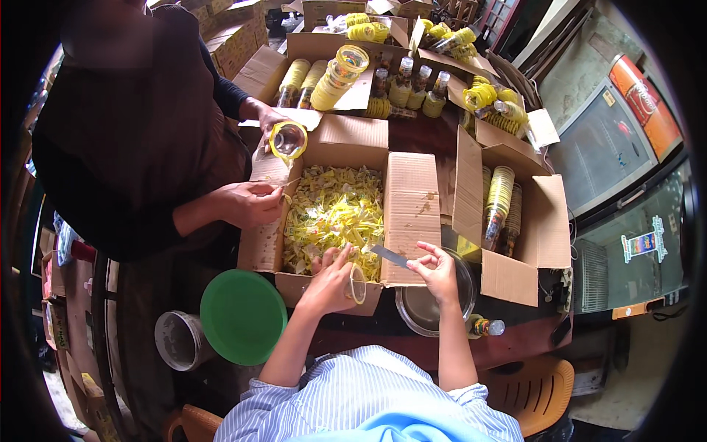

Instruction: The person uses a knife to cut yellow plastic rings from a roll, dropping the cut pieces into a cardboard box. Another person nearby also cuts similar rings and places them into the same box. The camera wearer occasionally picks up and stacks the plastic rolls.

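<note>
Left hand (329,278) closed around a small clear plastic jar (357,283) with a yellow rim, tilted at the near edge of the open cardboard box (410,199). Box held a loose heap of yellow-wrapped candies (335,210). Right hand (436,270) pinched a thin flat grey strip (389,255) over the box's near right flap, above a glass bowl (423,309).

Cardboard box (409,210): matt brown, corrugated flaps, slightly scuffed. Contents, yellow wrappers (335,210): thin film, probably plastic, faintly glossy. Left hand (328,283) holds a clear jar (356,283), glassy and smooth. At 3 o'clock from it, the right hand (436,271) pinches a grey strip (389,255), material unclear. Metal bowl (423,309): dull sheen. Green lid (243,317): smooth plastic.
</note>
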`<state>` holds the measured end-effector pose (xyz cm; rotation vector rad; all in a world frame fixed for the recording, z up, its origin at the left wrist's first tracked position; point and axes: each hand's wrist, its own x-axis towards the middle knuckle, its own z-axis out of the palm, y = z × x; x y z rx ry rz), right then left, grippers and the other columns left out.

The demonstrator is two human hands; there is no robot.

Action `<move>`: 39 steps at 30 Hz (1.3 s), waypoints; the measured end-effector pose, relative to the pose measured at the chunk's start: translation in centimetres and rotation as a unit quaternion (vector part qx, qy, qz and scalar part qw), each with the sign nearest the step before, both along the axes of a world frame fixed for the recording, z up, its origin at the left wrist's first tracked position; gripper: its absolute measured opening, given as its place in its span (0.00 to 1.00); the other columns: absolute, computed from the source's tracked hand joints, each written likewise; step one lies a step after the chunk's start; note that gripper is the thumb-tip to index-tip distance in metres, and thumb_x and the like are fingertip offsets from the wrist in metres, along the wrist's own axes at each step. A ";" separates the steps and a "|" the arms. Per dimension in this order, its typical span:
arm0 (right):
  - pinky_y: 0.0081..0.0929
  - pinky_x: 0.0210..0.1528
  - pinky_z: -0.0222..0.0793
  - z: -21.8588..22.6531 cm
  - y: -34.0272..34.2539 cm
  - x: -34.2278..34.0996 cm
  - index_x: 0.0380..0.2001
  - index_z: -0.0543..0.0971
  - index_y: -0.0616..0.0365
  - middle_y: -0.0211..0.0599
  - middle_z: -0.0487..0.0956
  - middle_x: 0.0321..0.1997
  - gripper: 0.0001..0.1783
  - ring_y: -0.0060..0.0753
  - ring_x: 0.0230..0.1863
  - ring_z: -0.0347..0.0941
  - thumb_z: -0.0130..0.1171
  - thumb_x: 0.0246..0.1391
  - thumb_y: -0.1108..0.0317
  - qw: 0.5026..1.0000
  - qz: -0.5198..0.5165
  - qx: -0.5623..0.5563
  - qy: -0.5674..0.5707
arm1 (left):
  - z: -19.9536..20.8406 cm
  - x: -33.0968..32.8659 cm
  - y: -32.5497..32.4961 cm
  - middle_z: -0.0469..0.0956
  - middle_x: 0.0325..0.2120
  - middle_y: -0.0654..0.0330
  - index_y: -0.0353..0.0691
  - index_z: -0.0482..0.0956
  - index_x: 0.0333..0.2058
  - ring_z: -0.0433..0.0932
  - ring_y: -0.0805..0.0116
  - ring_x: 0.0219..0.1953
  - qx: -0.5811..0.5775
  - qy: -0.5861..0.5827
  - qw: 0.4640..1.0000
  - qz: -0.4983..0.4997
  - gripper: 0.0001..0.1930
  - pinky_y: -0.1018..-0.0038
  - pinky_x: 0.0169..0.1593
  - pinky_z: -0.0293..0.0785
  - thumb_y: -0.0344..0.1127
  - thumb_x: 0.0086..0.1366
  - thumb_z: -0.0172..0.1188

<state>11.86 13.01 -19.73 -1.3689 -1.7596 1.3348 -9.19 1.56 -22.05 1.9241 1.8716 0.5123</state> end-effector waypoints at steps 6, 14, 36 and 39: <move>0.21 0.39 0.65 -1.2 1.6 0.5 0.44 0.74 0.59 0.28 0.80 0.23 0.27 0.14 0.28 0.73 0.68 0.35 0.67 0.990 0.000 -0.123 0.076 | 1.7 -0.3 -0.3 0.61 0.56 0.50 0.39 0.71 0.36 0.55 0.52 0.57 -0.016 -0.058 0.998 0.006 0.29 0.57 0.54 0.50 0.40 0.30 0.67; 0.31 0.45 0.48 -0.4 3.0 2.0 0.42 0.75 0.55 0.25 0.80 0.20 0.29 0.21 0.27 0.74 0.67 0.31 0.58 0.980 0.010 0.032 -0.196 | -0.1 0.9 -3.4 0.65 0.52 0.56 0.39 0.72 0.41 0.57 0.57 0.57 -0.063 -0.049 0.997 -0.003 0.33 0.62 0.54 0.49 0.40 0.29 0.67; 0.31 0.50 0.45 -0.4 0.1 -0.1 0.41 0.76 0.54 0.24 0.80 0.22 0.27 0.16 0.26 0.74 0.69 0.35 0.56 0.998 0.031 0.016 -0.060 | 4.4 3.9 -3.8 0.52 0.59 0.57 0.42 0.73 0.39 0.53 0.53 0.57 0.065 -0.059 0.994 -0.059 0.30 0.63 0.56 0.51 0.38 0.31 0.70; 0.22 0.42 0.60 -1.0 0.0 -0.4 0.42 0.75 0.58 0.29 0.80 0.22 0.27 0.16 0.25 0.74 0.69 0.36 0.59 1.000 0.022 -0.009 -0.005 | 3.4 4.7 -2.6 0.48 0.60 0.54 0.46 0.73 0.39 0.51 0.52 0.58 0.069 -0.297 0.949 -0.085 0.29 0.61 0.57 0.49 0.39 0.32 0.71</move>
